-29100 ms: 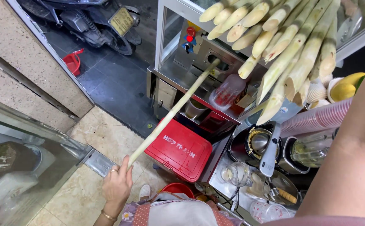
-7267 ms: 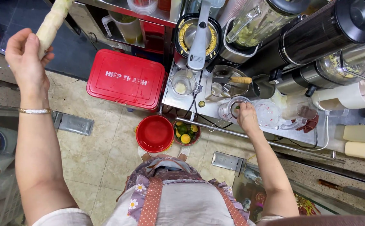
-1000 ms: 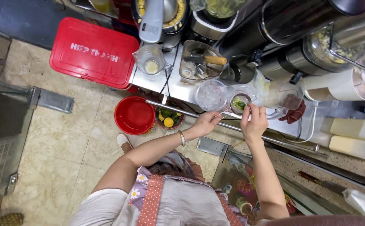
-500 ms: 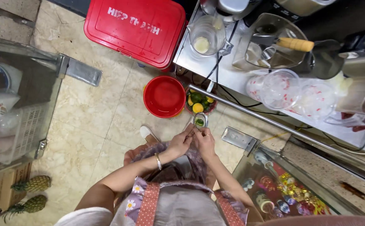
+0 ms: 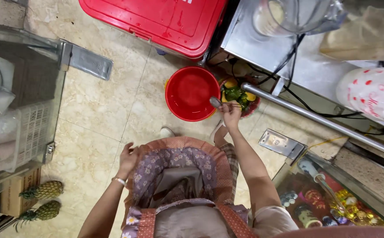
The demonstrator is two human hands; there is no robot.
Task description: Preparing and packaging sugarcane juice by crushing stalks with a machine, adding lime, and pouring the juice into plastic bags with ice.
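One spoon held over one red bucket, two pineapples on the floor at far left.

Two pineapples [image 5: 40, 200] lie low at the left beside a glass cabinet [image 5: 20, 105]. The left hand [image 5: 128, 158] rests loosely curled against the apron [image 5: 179, 172], holding nothing. One red bucket [image 5: 192, 93] stands below one red cooler lid [image 5: 156, 20]. The right hand [image 5: 230, 112] pinches one metal spoon [image 5: 216, 102] over the bucket's rim. Just right, a small basket of citrus fruit [image 5: 238, 93] sits partly behind a slanting steel rail [image 5: 315, 119].
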